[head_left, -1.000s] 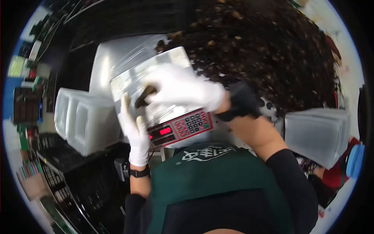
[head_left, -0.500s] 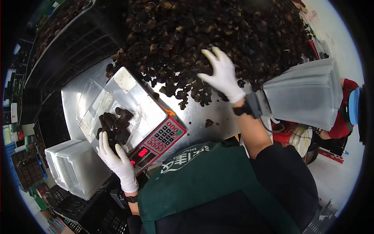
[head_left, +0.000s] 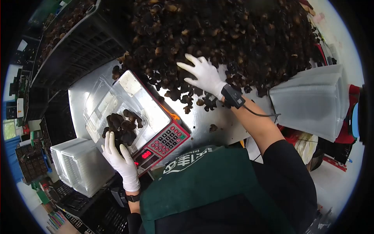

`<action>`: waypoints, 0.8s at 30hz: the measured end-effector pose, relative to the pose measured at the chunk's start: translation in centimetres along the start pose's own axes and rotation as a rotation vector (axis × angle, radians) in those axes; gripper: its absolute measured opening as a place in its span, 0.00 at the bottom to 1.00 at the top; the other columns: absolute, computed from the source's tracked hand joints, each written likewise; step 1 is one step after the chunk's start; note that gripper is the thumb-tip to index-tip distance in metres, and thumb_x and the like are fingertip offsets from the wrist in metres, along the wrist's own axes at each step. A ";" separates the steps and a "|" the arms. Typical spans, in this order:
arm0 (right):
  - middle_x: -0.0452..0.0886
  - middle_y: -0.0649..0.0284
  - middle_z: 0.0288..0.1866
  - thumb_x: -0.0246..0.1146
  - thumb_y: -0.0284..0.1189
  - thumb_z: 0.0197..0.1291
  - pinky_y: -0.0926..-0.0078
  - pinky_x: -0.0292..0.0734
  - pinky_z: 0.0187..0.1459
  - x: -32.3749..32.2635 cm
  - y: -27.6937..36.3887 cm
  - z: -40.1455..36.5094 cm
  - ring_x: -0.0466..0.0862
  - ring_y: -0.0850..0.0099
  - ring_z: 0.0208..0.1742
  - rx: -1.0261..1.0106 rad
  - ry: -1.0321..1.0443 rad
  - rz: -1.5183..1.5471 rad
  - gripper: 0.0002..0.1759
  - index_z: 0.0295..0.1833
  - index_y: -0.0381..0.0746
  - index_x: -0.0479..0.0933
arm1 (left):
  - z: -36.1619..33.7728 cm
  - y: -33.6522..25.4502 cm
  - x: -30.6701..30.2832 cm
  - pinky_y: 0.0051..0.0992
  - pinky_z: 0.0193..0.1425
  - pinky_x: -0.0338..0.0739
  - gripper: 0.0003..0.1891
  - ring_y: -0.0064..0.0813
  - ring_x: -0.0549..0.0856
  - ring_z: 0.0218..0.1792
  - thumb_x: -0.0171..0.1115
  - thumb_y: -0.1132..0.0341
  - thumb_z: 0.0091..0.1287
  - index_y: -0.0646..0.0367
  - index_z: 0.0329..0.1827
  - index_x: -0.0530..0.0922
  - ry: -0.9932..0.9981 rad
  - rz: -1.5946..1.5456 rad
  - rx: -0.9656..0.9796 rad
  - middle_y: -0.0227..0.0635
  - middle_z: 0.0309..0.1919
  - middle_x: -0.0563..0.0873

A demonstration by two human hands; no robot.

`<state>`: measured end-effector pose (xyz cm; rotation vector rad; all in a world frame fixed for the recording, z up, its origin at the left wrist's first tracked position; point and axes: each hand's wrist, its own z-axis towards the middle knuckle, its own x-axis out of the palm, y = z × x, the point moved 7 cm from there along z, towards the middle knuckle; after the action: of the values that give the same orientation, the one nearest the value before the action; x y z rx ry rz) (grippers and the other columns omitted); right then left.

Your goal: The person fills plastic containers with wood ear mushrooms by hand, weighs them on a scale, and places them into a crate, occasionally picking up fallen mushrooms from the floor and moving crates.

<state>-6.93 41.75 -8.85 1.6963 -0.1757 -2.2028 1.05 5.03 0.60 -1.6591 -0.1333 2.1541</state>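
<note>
My left hand [head_left: 120, 159], in a white glove, rests at the near corner of a clear plastic clamshell box [head_left: 102, 104]. Its fingers are stretched out and lie against a small heap of dark wood ear mushrooms [head_left: 119, 126] inside the box. Under the box is a red-framed digital scale [head_left: 164, 117], its red digits lit. My right hand [head_left: 203, 76], also gloved, is over the front edge of a big pile of wood ear mushrooms [head_left: 230, 35]. Its fingers are spread and nothing shows in them.
Stacked clear boxes [head_left: 83, 165] stand left of the scale, and another stack [head_left: 309, 103] at the right. A black crate [head_left: 78, 50] leans at the upper left. Loose mushroom bits lie on the metal table [head_left: 230, 123]. A person's red sleeve [head_left: 350, 117] shows at far right.
My right hand has moved left, closer to the scale, its fingers still apart over the pile's edge. My left hand stays at the box. The view has shifted slightly.
</note>
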 end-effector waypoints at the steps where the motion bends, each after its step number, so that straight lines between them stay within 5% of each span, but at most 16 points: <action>1: 0.76 0.66 0.64 0.72 0.42 0.55 0.66 0.86 0.46 0.1 -0.4 -0.1 0.78 0.63 0.58 0.003 -0.031 -0.018 0.30 0.66 0.59 0.77 | 0.0 0.0 0.0 0.52 0.80 0.53 0.24 0.47 0.72 0.72 0.51 0.67 0.74 0.61 0.73 0.71 -0.002 0.000 -0.008 0.46 0.72 0.74; 7: 0.84 0.65 0.47 0.73 0.37 0.51 0.67 0.82 0.52 -0.3 -2.7 2.3 0.83 0.64 0.53 0.097 -0.052 0.167 0.17 0.48 0.49 0.87 | 0.2 -0.4 -0.4 0.52 0.80 0.53 0.24 0.46 0.72 0.71 0.53 0.68 0.72 0.61 0.71 0.72 -0.010 0.010 -0.001 0.46 0.70 0.74; 9: 0.87 0.62 0.43 0.72 0.36 0.54 0.70 0.82 0.51 -0.8 -4.2 3.1 0.87 0.64 0.48 0.185 -0.096 0.378 0.16 0.48 0.45 0.87 | 0.1 -0.3 -0.5 0.52 0.80 0.53 0.24 0.46 0.72 0.71 0.53 0.69 0.72 0.61 0.71 0.72 -0.001 0.002 -0.005 0.47 0.70 0.74; 10: 0.89 0.60 0.39 0.70 0.36 0.58 0.74 0.81 0.49 -1.3 -4.5 3.3 0.89 0.67 0.43 0.391 -0.031 0.620 0.16 0.48 0.39 0.87 | 0.1 -0.2 -0.4 0.52 0.81 0.52 0.24 0.46 0.72 0.71 0.54 0.70 0.71 0.61 0.71 0.72 -0.001 -0.028 -0.002 0.47 0.70 0.74; 13: 0.88 0.63 0.35 0.68 0.35 0.63 0.81 0.78 0.28 -2.2 -3.4 2.9 0.87 0.74 0.38 0.796 0.278 1.457 0.15 0.49 0.37 0.85 | 0.1 -0.4 -0.5 0.52 0.81 0.51 0.24 0.46 0.72 0.71 0.55 0.71 0.71 0.61 0.71 0.72 0.001 -0.045 -0.013 0.47 0.70 0.75; 14: 0.86 0.63 0.37 0.64 0.34 0.68 0.84 0.73 0.21 -4.4 -1.6 2.5 0.86 0.74 0.37 0.917 0.211 1.470 0.13 0.51 0.38 0.83 | 0.1 -0.5 -0.5 0.52 0.81 0.51 0.25 0.46 0.72 0.71 0.57 0.72 0.70 0.61 0.71 0.72 0.001 -0.053 -0.017 0.47 0.70 0.75; 17: 0.84 0.62 0.52 0.62 0.29 0.69 0.88 0.74 0.25 -0.5 0.2 3.8 0.84 0.66 0.47 0.513 0.639 2.267 0.17 0.60 0.37 0.79 | 0.1 -0.4 -0.6 0.52 0.81 0.51 0.25 0.45 0.72 0.71 0.58 0.73 0.69 0.61 0.71 0.72 -0.005 -0.087 -0.035 0.47 0.70 0.75; 18: 0.86 0.57 0.45 0.58 0.33 0.74 0.84 0.76 0.20 -2.4 1.6 3.7 0.87 0.70 0.38 0.676 0.338 2.032 0.15 0.55 0.34 0.81 | 0.0 -0.3 -0.7 0.52 0.81 0.51 0.26 0.45 0.72 0.71 0.58 0.73 0.69 0.61 0.71 0.71 -0.015 -0.102 -0.037 0.46 0.69 0.75; 21: 0.86 0.56 0.45 0.58 0.34 0.73 0.84 0.77 0.21 -3.2 6.3 5.4 0.87 0.70 0.38 0.531 0.599 2.246 0.16 0.56 0.33 0.81 | 0.1 -0.4 -1.0 0.53 0.81 0.53 0.28 0.46 0.73 0.71 0.61 0.73 0.67 0.61 0.72 0.71 -0.017 -0.080 -0.031 0.47 0.69 0.75; 24: 0.87 0.59 0.44 0.60 0.33 0.71 0.84 0.78 0.28 -3.3 8.7 7.1 0.86 0.74 0.42 0.329 0.639 1.889 0.17 0.56 0.33 0.82 | 0.4 -0.4 -2.0 0.47 0.79 0.59 0.30 0.49 0.73 0.70 0.64 0.74 0.65 0.60 0.72 0.71 -0.081 -0.143 -0.050 0.48 0.69 0.74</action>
<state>-11.23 33.98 -1.20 1.1437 -1.2922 -0.2374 1.17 4.69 2.66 -1.5396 -0.3221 2.1256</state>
